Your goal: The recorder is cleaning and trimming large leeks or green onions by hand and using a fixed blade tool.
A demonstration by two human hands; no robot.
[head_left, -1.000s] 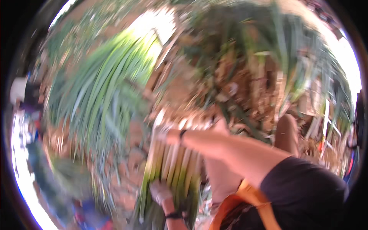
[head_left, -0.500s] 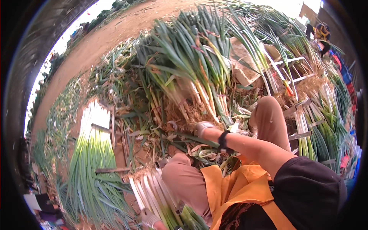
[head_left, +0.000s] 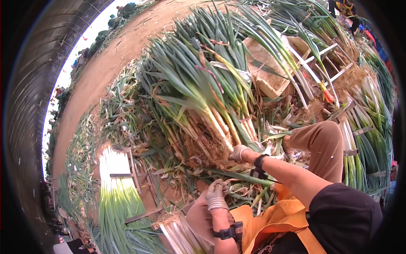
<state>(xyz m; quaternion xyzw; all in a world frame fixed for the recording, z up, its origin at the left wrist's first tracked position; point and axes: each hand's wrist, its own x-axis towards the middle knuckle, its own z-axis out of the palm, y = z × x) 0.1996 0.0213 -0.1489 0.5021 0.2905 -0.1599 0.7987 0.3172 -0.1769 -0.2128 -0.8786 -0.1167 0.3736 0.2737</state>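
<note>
My right hand [head_left: 239,153], in a pale glove, is at the rooted base of a standing bunch of long green onions [head_left: 215,122]. Its fingers are closed at the foot of a stalk, partly hidden among the roots. Over my bent left knee is my gloved left hand [head_left: 215,195], its fingers curled together beside a thin tan strip; what they hold, if anything, is unclear. Below it lie cleaned white-stemmed green onions [head_left: 179,233], roots toward the pile. A larger pile of trimmed green onions [head_left: 120,190] rests on a metal frame at the left.
Leaf scraps [head_left: 122,106] litter the ground around the bunch. A dirty pale crate [head_left: 268,78] stands behind it, with white bars [head_left: 323,55] to its right. More green onions [head_left: 368,114] lie in a rack at far right. Another person [head_left: 347,9] is at the upper right.
My left hand has risen from the white-stemmed onions at the lower left to above my left knee. My right hand stays at the bunch's roots. The view has shifted, and my right knee appears farther right.
</note>
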